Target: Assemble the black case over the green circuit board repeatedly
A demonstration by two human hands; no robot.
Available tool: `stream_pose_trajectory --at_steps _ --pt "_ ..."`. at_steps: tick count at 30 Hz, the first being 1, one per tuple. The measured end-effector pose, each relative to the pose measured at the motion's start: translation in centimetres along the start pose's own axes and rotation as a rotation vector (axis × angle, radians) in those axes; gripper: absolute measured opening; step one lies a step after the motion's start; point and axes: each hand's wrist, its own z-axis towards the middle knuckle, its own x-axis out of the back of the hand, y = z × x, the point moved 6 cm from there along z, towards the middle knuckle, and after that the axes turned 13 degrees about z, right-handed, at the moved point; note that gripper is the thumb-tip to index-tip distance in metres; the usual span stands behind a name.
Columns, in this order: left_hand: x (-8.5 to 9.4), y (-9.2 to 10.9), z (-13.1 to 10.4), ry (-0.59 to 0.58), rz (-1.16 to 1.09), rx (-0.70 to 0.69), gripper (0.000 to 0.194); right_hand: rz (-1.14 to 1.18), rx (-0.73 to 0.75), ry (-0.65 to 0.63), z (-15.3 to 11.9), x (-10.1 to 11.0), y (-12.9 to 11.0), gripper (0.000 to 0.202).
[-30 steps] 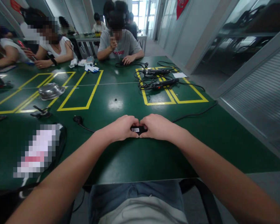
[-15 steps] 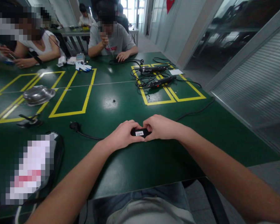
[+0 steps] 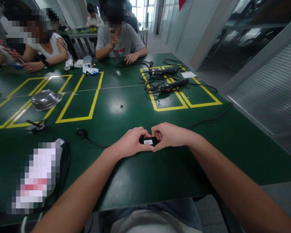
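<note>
Block [image 3: 149, 139], black and small, sits between the person's two hands at the middle of the green table [image 3: 126, 187]; from where I stand I cannot tell whether its underside touches the surface. Left hand [image 3: 132, 140] grasps the left end, right hand [image 3: 171, 135] the right end. Thumbs [image 3: 145, 148] lie along the near side, tips meeting or nearly so; fingers [image 3: 157, 128] curl at the far side. Judged a two-ended hold, for steadiness. White label [image 3: 148, 142] faces up, uncovered between the hands, perhaps to remain readable. Plug [image 3: 81, 132] rests to the left, its cord [image 3: 97, 142] passing behind the left hand; a dark cable [image 3: 210, 121] leads from behind the right hand toward the table's right edge. Whether either joins the block: hidden. Both trail outward, which likely spares the grip any tug. Two black rod-like tools [image 3: 174, 85] lie with tangled leads across yellow tape [image 3: 91, 111] outlines farther off; the outlines may mark set places. Metal bowl [image 3: 45, 99] sits over tape at left. Opposite, a co-worker in a grey shirt [image 3: 129, 40] holds a thin tool upright-ish over a dark piece, other hand beside it, seemingly bracing.
</note>
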Motion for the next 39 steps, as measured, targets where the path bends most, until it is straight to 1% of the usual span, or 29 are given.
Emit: stream_pose_trajectory --at_steps 2,4,8,12,17,22,27,31,39 --pt "0.0 0.0 0.0 0.004 -0.009 -0.005 0.028 0.043 0.025 -0.018 0.2 -0.1 0.3 0.043" --pt "0.0 0.1 -0.4 0.035 0.014 -0.019 0.029 0.039 0.047 -0.024 0.4 -0.1 0.5 0.045" --pt "-0.1 0.5 -1.4 0.143 0.143 -0.05 0.032 -0.011 0.068 0.003 0.3 -0.2 0.6 0.043" --pt "-0.3 0.8 -1.9 0.184 0.259 -0.097 0.033 -0.035 0.097 0.028 0.1 -0.4 0.3 0.04" --pt "0.0 1.1 -2.2 0.176 0.377 -0.14 0.033 -0.076 0.108 0.058 0.2 -0.7 0.2 0.041" --pt "0.5 1.1 -2.6 0.16 0.479 -0.09 0.04 -0.096 0.118 0.07 0.2 -0.8 0.0 0.043" --pt "0.6 1.2 -2.6 0.127 0.471 -0.039 0.036 -0.131 0.107 0.093 0.1 -0.8 -0.4 0.04" --pt "0.7 1.2 -2.6 0.126 0.466 -0.024 0.033 -0.153 0.116 0.124 0.1 -0.7 -0.6 0.041" --pt "1.1 2.1 -2.6 0.157 0.491 -0.083 0.031 -0.17 0.135 0.143 0.0 -0.6 -0.8 0.04"
